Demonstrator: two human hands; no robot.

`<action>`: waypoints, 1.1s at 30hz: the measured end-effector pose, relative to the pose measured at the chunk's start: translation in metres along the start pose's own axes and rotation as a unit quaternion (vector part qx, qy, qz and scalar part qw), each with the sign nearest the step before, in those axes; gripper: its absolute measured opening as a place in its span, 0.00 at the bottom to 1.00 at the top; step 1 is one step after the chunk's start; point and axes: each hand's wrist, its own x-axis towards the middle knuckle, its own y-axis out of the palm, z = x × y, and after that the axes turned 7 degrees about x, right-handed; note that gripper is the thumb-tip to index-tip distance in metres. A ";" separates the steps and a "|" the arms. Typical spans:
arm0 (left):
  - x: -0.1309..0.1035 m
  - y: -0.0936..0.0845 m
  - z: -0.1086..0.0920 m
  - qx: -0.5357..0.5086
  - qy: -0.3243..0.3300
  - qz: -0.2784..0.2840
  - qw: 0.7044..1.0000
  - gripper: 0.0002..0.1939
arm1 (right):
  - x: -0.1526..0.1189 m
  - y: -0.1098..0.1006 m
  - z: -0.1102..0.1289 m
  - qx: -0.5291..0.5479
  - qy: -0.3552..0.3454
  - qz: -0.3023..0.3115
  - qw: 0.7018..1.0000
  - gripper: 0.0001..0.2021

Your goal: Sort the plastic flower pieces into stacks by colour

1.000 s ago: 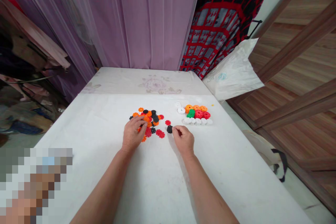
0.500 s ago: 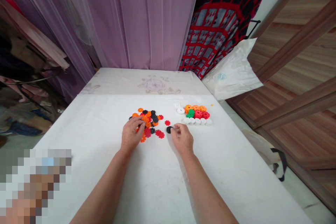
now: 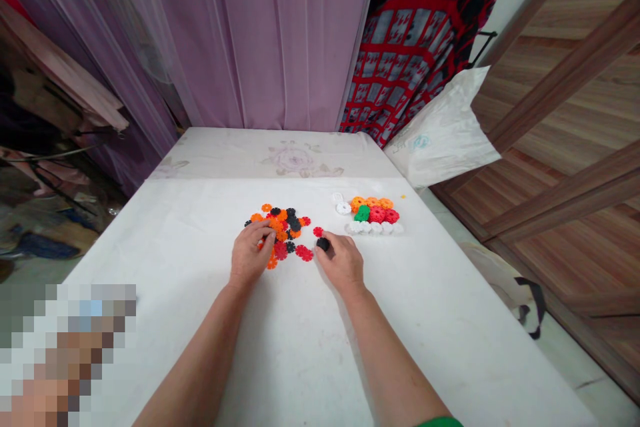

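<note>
A loose pile of orange, black and red notched plastic discs [image 3: 281,236] lies on the white table. My left hand [image 3: 251,252] rests at the pile's left side, its fingers curled and closed by the orange discs; whatever they hold is hidden. Just right of the pile, my right hand [image 3: 345,263] has its thumb and forefinger closed around a small stack of black discs [image 3: 323,244]. One red disc [image 3: 318,231] lies just beyond that stack. A red pair of overlapping discs [image 3: 304,253] sits to the left of my right thumb.
Beyond my right hand, discs stand grouped by colour: orange stacks [image 3: 373,203], red stacks [image 3: 383,215], a green stack [image 3: 362,213] and a row of white ones [image 3: 375,228]. A white plastic bag [image 3: 445,133] hangs at the table's right edge.
My right hand has shifted slightly left, and its fingers now wrap around the black stack, which is tilted differently. My left hand has stayed almost in place at the pile.
</note>
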 end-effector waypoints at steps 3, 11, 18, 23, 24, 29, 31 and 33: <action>0.000 0.000 0.000 0.001 0.005 -0.003 1.000 0.12 | 0.000 -0.001 0.000 -0.006 -0.007 -0.003 1.000 0.16; 0.000 0.000 -0.001 0.000 -0.004 -0.010 1.000 0.11 | 0.000 -0.002 -0.001 -0.025 -0.013 0.002 1.000 0.13; 0.000 0.000 0.002 -0.001 -0.004 -0.003 1.000 0.11 | -0.001 -0.002 -0.001 -0.019 -0.008 -0.001 1.000 0.12; 0.000 0.002 0.001 0.000 -0.011 -0.004 1.000 0.11 | 0.000 0.000 0.000 -0.032 -0.003 0.009 0.999 0.15; 0.000 0.002 0.001 0.000 -0.011 -0.004 1.000 0.11 | 0.001 0.000 0.000 -0.036 -0.002 0.010 0.999 0.15; 0.002 -0.004 0.014 0.026 0.000 -0.019 0.999 0.11 | 0.001 0.001 -0.001 -0.037 -0.007 0.009 0.999 0.14; 0.003 -0.011 0.027 0.051 -0.018 -0.041 0.998 0.11 | 0.000 0.000 -0.001 -0.033 -0.011 0.006 0.999 0.14; 0.004 -0.017 0.041 0.075 -0.043 -0.061 0.994 0.12 | 0.000 -0.001 -0.001 -0.026 -0.021 -0.004 0.999 0.15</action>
